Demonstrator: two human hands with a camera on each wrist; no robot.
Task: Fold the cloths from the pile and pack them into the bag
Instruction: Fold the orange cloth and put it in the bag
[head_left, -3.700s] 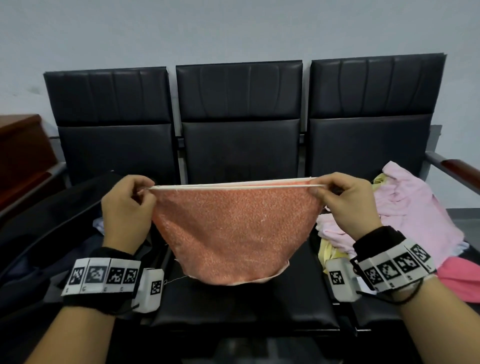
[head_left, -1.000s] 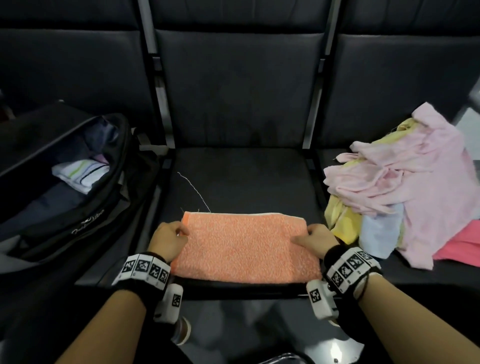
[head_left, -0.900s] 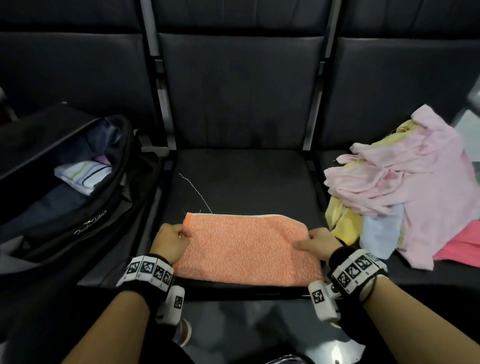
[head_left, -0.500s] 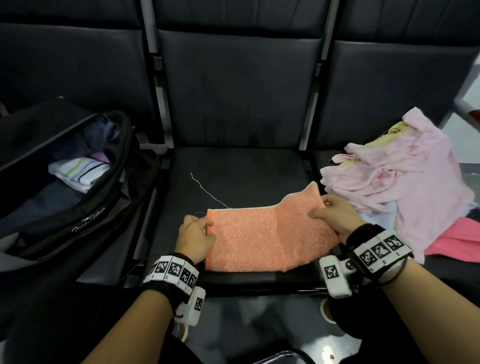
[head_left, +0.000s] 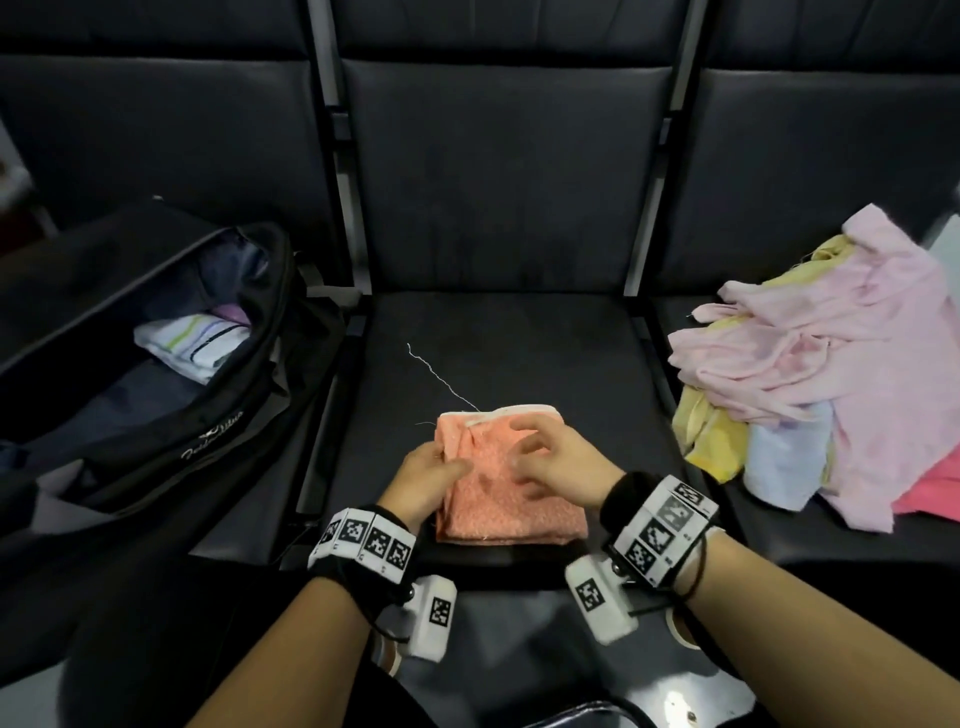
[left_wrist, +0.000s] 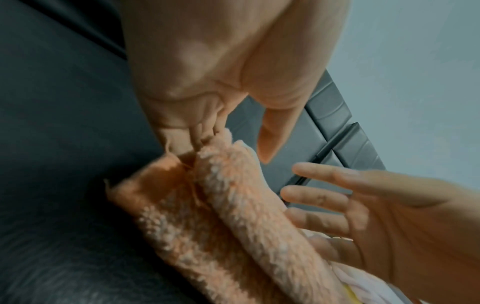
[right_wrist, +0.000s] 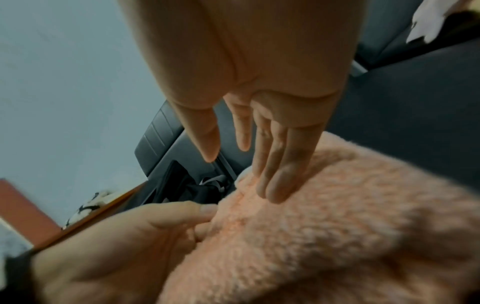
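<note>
You are pinching the left edge of the folded orange cloth (head_left: 511, 486) between the curled fingers (left_wrist: 197, 131) and thumb of your left hand (head_left: 426, 478). Your right hand (head_left: 558, 462) is lying over it with fingers straight and spread. The cloth is sitting on the middle seat (head_left: 498, 343), between the open black bag (head_left: 156, 364) and the pile of cloths (head_left: 831, 364).

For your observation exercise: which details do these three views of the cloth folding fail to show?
- Head view: how full the bag is; its flap and rim cover most of the inside.
- Head view: lower cloths in the pile, under the pink one.
- Right wrist view: orange cloth blurred, so fold layers uncountable.
</note>
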